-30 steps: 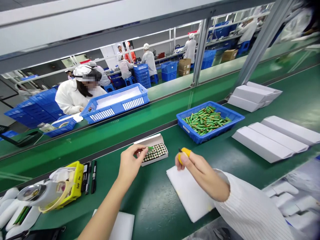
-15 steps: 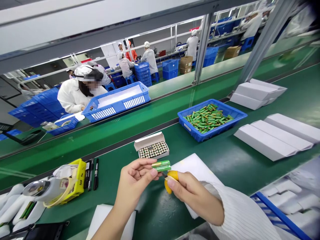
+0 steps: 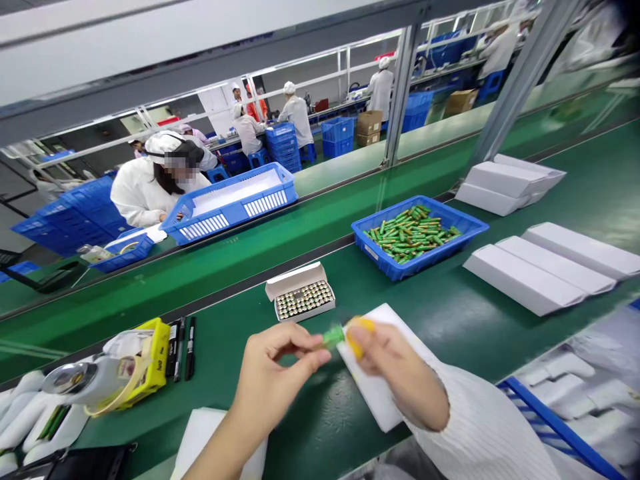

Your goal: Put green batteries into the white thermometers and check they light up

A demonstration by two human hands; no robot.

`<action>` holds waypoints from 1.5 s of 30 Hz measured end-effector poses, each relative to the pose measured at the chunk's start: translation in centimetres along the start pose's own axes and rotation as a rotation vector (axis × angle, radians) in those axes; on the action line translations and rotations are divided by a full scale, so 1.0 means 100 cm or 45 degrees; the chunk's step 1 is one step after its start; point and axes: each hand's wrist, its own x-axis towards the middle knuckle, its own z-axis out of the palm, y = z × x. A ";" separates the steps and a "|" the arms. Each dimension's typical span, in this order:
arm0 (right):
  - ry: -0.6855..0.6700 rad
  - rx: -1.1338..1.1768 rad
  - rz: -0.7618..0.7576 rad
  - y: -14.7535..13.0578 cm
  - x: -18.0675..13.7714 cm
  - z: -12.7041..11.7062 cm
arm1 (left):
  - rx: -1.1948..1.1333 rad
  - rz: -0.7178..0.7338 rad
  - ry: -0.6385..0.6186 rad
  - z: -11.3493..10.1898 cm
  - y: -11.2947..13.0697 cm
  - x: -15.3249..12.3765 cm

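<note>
Left hand (image 3: 273, 370): grip pinched on green piece (image 3: 333, 335); best held steady by one end. Right hand (image 3: 396, 363) beside it, grip blurred, cannot tell.

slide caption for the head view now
Left hand pinches a green item near a blurred yellow object in the right hand, before an open white box and blue tray of green cylinders.

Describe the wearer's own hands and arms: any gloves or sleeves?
The left hand is gloveless, and its visible forearm is uncovered. The right hand, blurred, looks gloveless too; a white, finely ribbed sleeve covers the arm behind it.
</note>
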 end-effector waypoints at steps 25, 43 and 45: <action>0.767 -0.884 -0.460 -0.030 0.087 -0.082 | 1.117 0.369 0.197 -0.031 -0.062 0.076; 0.243 -0.521 -0.385 -0.022 0.046 -0.061 | 1.239 0.273 -0.034 -0.019 -0.081 0.083; 0.140 -0.422 -0.324 -0.022 0.038 -0.049 | 1.176 0.253 -0.023 -0.018 -0.083 0.085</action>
